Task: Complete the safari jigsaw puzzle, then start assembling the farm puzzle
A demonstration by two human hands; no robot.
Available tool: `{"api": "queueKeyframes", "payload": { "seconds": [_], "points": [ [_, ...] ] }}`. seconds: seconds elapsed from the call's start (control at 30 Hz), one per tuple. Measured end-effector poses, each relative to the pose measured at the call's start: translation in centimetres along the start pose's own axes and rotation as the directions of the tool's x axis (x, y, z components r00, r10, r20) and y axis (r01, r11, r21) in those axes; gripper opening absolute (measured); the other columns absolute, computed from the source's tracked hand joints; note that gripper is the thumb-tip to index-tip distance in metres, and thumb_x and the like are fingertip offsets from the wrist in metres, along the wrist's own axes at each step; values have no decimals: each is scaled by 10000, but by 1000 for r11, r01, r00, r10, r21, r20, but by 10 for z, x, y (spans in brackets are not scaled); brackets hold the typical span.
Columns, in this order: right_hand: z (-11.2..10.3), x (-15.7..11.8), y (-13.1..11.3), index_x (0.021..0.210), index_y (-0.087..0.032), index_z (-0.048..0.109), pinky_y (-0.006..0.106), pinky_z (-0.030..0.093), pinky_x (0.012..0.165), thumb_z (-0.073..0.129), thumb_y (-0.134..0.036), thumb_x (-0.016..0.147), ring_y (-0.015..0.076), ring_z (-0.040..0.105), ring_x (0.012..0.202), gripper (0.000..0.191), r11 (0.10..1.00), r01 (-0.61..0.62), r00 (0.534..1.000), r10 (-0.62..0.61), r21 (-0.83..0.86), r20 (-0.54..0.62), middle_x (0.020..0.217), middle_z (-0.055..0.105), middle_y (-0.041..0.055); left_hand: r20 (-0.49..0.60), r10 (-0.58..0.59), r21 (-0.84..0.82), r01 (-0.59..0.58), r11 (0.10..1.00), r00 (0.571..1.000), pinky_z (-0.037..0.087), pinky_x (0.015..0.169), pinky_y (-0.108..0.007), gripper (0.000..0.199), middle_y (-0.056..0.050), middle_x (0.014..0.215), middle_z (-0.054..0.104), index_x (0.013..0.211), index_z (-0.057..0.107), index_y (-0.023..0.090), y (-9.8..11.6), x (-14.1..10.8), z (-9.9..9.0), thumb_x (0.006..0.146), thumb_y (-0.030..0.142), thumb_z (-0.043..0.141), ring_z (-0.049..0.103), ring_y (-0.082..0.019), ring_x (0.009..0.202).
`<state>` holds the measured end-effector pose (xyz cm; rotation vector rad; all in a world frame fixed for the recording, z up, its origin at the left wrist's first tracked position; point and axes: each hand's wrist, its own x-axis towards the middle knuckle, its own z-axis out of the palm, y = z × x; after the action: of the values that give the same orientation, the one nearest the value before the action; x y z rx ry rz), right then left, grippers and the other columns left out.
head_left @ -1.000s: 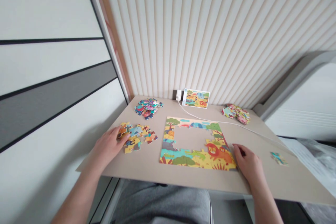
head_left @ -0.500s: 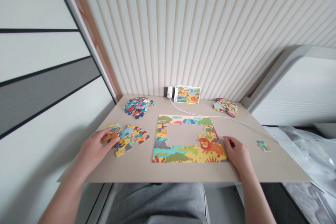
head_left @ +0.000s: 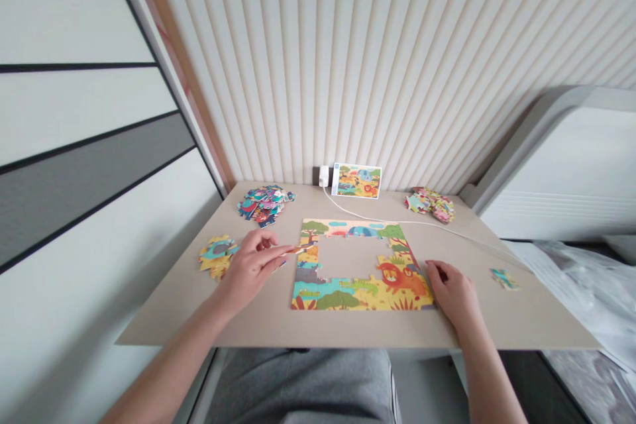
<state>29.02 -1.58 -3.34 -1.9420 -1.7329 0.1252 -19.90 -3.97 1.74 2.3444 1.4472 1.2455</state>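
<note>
Between table edge (head_left: 348, 343) and bright, hollow-centred puzzle (head_left: 342, 299) lies room. The left hand (head_left: 249, 268) pinches a piece (head_left: 304, 248); the right hand (head_left: 453, 290) has an unclear grip.

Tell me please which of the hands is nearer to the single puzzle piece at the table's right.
Right. The right hand lies between the puzzle and the single piece; the left hand is farther, near the puzzle's left edge.

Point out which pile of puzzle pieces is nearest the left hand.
The yellow pile, beside the left hand; the bluish pile and pinkish pile lie farther back.
</note>
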Motion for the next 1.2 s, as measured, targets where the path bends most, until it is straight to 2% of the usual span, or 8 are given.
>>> {"api": "queueKeyframes", "payload": {
  "seconds": [0.1, 0.17, 0.27, 0.47, 0.67, 0.87, 1.03, 1.2],
  "points": [
    [0, 0, 1, 1044, -243, 765, 343, 486, 797, 449, -500, 974, 267, 719, 951, 414, 1000, -8, 1000, 8, -5, 10, 1083, 789, 77, 201, 206, 0, -210, 978, 958, 525, 804, -239, 263, -34, 990, 623, 1207, 725, 243, 10, 30, 21, 1063, 271, 506, 622, -135, 868],
    [0, 0, 2, 1043, -249, 765, 344, 487, 805, 453, -497, 973, 268, 721, 958, 404, 1000, -12, 1000, 12, -6, 8, 1082, 790, 71, 351, 317, -11, -334, 942, 881, 528, 886, -245, 301, -40, 1110, 651, 1279, 675, 246, 10, 46, 38, 1072, 211, 460, 647, -139, 962],
    [1, 0, 4, 1038, -249, 765, 342, 494, 822, 458, -490, 973, 266, 723, 977, 396, 1000, -11, 1000, 11, 5, 3, 1097, 789, 70, 412, 377, 18, -421, 907, 829, 527, 982, -272, 353, -54, 1258, 650, 1297, 659, 260, 2, 60, 63, 1042, 120, 459, 655, -168, 1129],
    [2, 0, 3, 1032, -241, 772, 342, 497, 819, 473, -480, 969, 263, 727, 951, 388, 1000, 1, 1000, -1, 14, -12, 1070, 793, 79, 364, 255, 115, -315, 942, 896, 535, 1023, -351, 584, -84, 1306, 655, 1488, 516, 253, -21, 54, 76, 963, 5, 451, 651, -208, 1181],
    [-4, -2, -6, 1053, -221, 767, 349, 498, 783, 482, -471, 974, 250, 711, 871, 387, 999, 30, 995, -28, 18, -91, 1057, 785, 97, 269, 149, 181, -202, 963, 951, 530, 1005, -420, 325, -101, 1190, 709, 1266, 698, 213, -30, 51, 65, 1013, 154, 502, 662, -240, 1087],
    [-6, -10, -73, 1054, -231, 751, 370, 508, 888, 494, -418, 1014, 250, 681, 985, 320, 958, 255, 967, -252, 131, -45, 1063, 761, 94, 273, 145, 173, -196, 965, 951, 527, 992, -398, 263, -73, 1149, 719, 1170, 741, 235, -26, 49, 64, 988, 157, 567, 664, -227, 1071],
    [17, -18, -154, 1124, -243, 744, 376, 475, 997, 536, -307, 1016, 242, 649, 1070, 244, 862, 483, 840, -505, 152, 196, 1111, 738, 80, 339, 188, 171, -257, 951, 922, 499, 1040, -410, 326, -72, 1228, 712, 1257, 716, 260, -19, 45, 65, 987, 147, 573, 643, -241, 1171],
    [42, -18, -189, 1020, -232, 743, 341, 467, 962, 578, -254, 998, 233, 627, 1058, 168, 860, 508, 817, -498, 45, 290, 1121, 709, 81, 375, 168, 215, -262, 941, 912, 494, 1050, -415, 325, -72, 1257, 706, 1255, 725, 256, -17, 43, 65, 980, 153, 585, 638, -247, 1186]
  ]
}}
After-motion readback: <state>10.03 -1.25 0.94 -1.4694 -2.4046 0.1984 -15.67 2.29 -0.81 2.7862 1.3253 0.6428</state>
